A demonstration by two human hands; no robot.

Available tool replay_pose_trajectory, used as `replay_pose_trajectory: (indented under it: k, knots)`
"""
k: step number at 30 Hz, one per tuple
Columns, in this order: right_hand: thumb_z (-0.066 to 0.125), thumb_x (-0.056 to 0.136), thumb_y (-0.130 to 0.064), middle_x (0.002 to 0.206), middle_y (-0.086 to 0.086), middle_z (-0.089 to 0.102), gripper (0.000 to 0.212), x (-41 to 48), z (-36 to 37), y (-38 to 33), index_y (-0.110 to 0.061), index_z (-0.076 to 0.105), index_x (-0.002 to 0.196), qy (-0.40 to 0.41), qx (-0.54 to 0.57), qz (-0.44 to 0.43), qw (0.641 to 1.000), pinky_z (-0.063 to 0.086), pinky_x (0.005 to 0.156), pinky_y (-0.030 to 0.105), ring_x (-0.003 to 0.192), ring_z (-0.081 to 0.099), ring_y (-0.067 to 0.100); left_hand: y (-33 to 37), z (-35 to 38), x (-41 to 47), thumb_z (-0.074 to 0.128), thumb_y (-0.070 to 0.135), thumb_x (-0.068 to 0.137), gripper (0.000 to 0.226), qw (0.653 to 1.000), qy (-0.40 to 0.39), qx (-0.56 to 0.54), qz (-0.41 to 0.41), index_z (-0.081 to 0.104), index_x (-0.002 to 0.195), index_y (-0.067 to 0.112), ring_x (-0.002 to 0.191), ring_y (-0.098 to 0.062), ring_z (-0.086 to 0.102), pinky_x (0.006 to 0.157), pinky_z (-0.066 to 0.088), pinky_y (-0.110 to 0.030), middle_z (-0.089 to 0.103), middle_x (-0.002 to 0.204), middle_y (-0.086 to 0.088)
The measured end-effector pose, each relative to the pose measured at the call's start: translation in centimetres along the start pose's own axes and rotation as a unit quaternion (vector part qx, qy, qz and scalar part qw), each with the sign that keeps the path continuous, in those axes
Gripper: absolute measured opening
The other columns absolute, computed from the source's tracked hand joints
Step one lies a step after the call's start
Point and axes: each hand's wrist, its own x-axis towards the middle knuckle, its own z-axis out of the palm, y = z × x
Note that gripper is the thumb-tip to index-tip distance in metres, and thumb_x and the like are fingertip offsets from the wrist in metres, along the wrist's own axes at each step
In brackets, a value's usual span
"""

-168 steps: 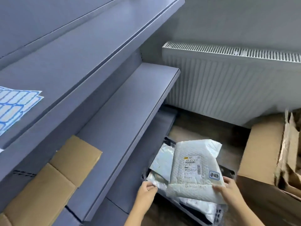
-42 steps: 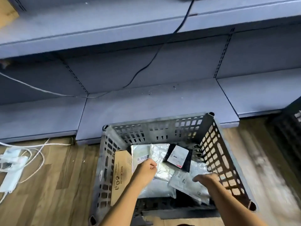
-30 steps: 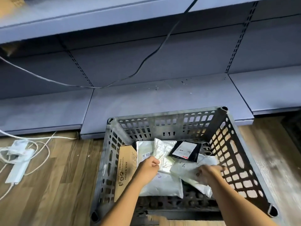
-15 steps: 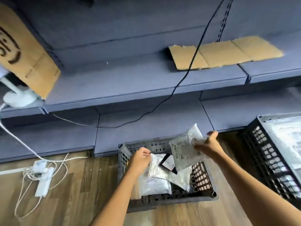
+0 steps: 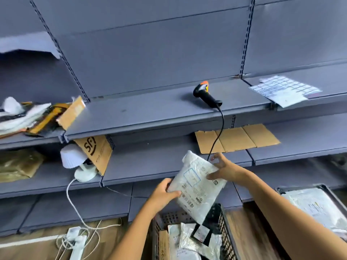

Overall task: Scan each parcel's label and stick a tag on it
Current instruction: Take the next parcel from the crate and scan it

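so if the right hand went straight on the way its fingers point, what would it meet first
Probably the scanner's black cable, hanging just beyond the right hand, then the cardboard on the shelf behind. Depth is unclear, so it might pass in front.

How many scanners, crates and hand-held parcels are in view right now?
Scanner: 1
Crates: 2
Parcel held by left hand and right hand: 1
Total: 4
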Motion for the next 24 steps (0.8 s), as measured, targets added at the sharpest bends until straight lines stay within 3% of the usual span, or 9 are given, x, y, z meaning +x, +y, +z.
replay_pose_trajectory:
  k: [4,8,11,13,18,21,24]
  knots:
    - [0.077,0.074,-0.005,0.108,0.018,0.066,0.053,-1.7,-1.9,-3.8,-0.024,0.039,0.105,-0.008,-0.013,-0.05,0.999,0.051,0.074,0.041,0.078,0.063,0.025,2.9,-1.1,-1.4,0.065,0.016,0.087,0.027,0.998,-0.006,-0.053,0.013,0.058,0.113,0.016,0.095,-0.014,0.064,0.074,0.052,-0.024,0.068,0.106,0.002]
    - [0.072,0.079,0.0,0.095,0.006,0.069,0.045,-2.5,-2.5,-5.2,-0.022,0.039,0.102,0.002,0.023,-0.087,0.996,0.054,0.064,0.032,0.076,0.067,0.022,3.6,-1.6,-1.1,0.07,0.018,0.084,0.026,0.989,0.038,-0.137,0.044,0.06,0.108,0.018,0.099,-0.02,0.066,0.089,0.054,-0.04,0.07,0.107,-0.004]
    - [0.067,0.083,0.003,0.102,0.008,0.066,0.041,-2.2,-2.0,-5.6,-0.019,0.037,0.099,0.011,0.116,-0.094,0.989,0.052,0.055,0.027,0.078,0.065,0.021,4.9,-2.1,-0.6,0.069,0.01,0.084,0.032,0.949,0.091,-0.294,0.065,0.055,0.112,0.012,0.089,-0.021,0.068,0.074,0.055,-0.039,0.069,0.104,-0.007]
    - [0.065,0.085,0.003,0.107,0.01,0.062,0.039,-1.2,-1.5,-6.0,-0.014,0.035,0.103,0.031,0.191,-0.097,0.976,0.053,0.052,0.028,0.082,0.064,0.022,5.8,-2.6,0.3,0.067,0.009,0.085,0.034,0.931,0.075,-0.352,0.066,0.052,0.115,0.013,0.087,-0.023,0.067,0.068,0.055,-0.042,0.068,0.103,-0.006]
    - [0.065,0.085,0.0,0.114,0.015,0.06,0.044,2.9,-0.6,-7.1,-0.014,0.034,0.113,0.135,0.331,-0.105,0.928,0.056,0.066,0.041,0.097,0.062,0.032,6.9,-4.0,3.0,0.06,0.009,0.091,0.028,0.959,-0.026,-0.28,0.044,0.053,0.119,0.011,0.098,-0.028,0.067,0.088,0.054,-0.047,0.066,0.114,-0.008]
    - [0.065,0.084,0.002,0.115,0.013,0.062,0.043,4.7,-0.2,-7.6,-0.015,0.034,0.108,0.137,0.343,-0.104,0.923,0.052,0.084,0.051,0.098,0.063,0.03,8.0,-5.6,5.2,0.054,0.009,0.095,0.017,0.958,0.019,-0.274,0.08,0.058,0.111,0.012,0.089,-0.026,0.07,0.079,0.058,-0.04,0.069,0.107,-0.007]
    - [0.066,0.08,0.009,0.115,0.01,0.064,0.051,5.7,0.1,-8.4,-0.015,0.036,0.114,0.105,0.323,-0.097,0.935,0.053,0.086,0.054,0.101,0.066,0.029,9.2,-8.2,7.3,0.051,0.009,0.096,0.012,0.939,0.063,-0.321,0.11,0.061,0.103,0.01,0.088,-0.026,0.068,0.076,0.058,-0.036,0.068,0.107,-0.013]
